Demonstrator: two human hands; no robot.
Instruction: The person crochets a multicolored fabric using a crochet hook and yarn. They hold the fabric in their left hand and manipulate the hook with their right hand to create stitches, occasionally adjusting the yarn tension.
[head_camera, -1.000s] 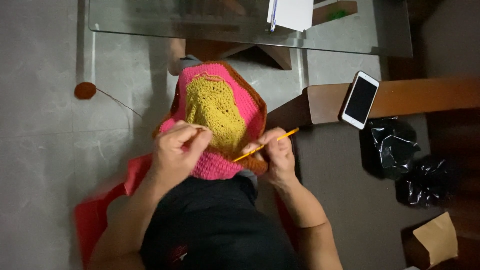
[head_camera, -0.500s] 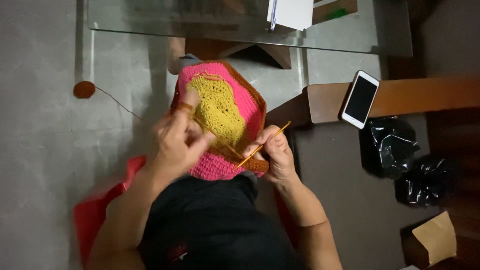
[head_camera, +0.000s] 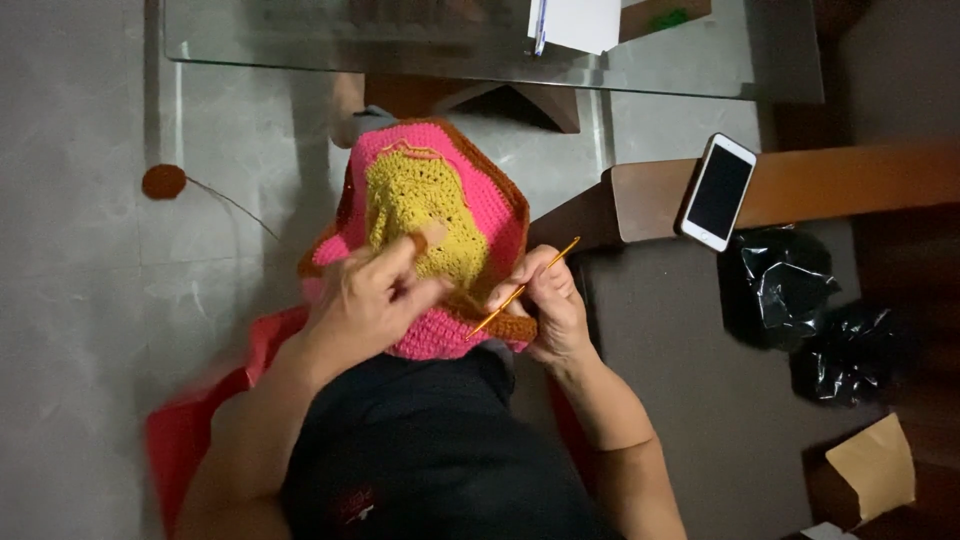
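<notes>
Gripped in the right hand (head_camera: 548, 305), a thin orange crochet hook (head_camera: 523, 288) slants from lower left to upper right, pinched between thumb and fingers, its working tip down at the brown border of the crochet piece (head_camera: 430, 235). That same hand also pinches the lower right edge of the fabric. The left hand (head_camera: 372, 300) rests on top of the piece, fingers curled and closed over the pink band, forefinger raised toward the yellow centre; whether yarn runs over that finger cannot be told, as the hand is blurred.

Judged step: a stitch on the outer brown round, with the hook at or just inside the edge. The next move appears to call for steady tension from the left hand and a small turn of the hook.

The crochet piece lies across the lap, yellow centre, pink ring, brown rim, spreading away from both hands and touching each.

Further out, a brown yarn ball (head_camera: 163, 181) sits well apart on the grey floor (head_camera: 80, 300), its strand trailing toward the work. A white phone (head_camera: 717, 192) rests on a wooden armrest (head_camera: 820, 185). A glass table (head_camera: 400, 50) stands beyond.
</notes>
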